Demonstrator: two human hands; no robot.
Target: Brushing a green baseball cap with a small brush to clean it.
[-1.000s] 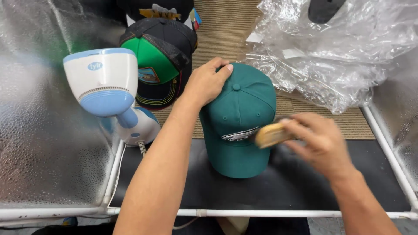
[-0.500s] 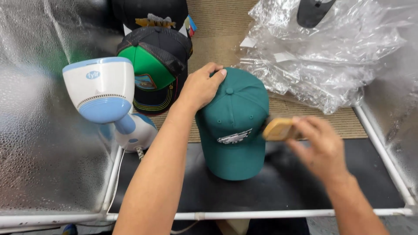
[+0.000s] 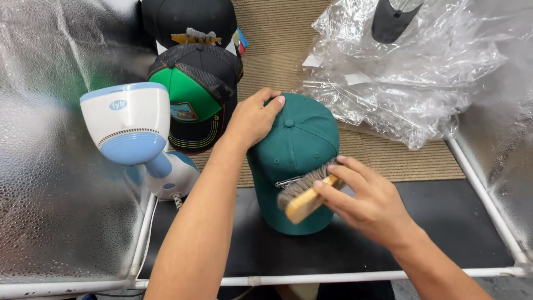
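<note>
On the black matte surface [image 3: 444, 222], the dark green cotton baseball cap [image 3: 297, 161] sits upright. The left hand [image 3: 252, 118] spreads flat on its crown; it should press firmly. The right hand [image 3: 369, 203] grips a wooden bristle brush [image 3: 305, 191] against the front panel; short, light strokes would suit best.

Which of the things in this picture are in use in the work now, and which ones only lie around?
In use:
left hand steadying the green cap
right hand holding the wooden brush, bristles on the cap's front

Lying about:
white and blue steamer
black and green cap
black cap behind it
crumpled clear plastic bags
</note>
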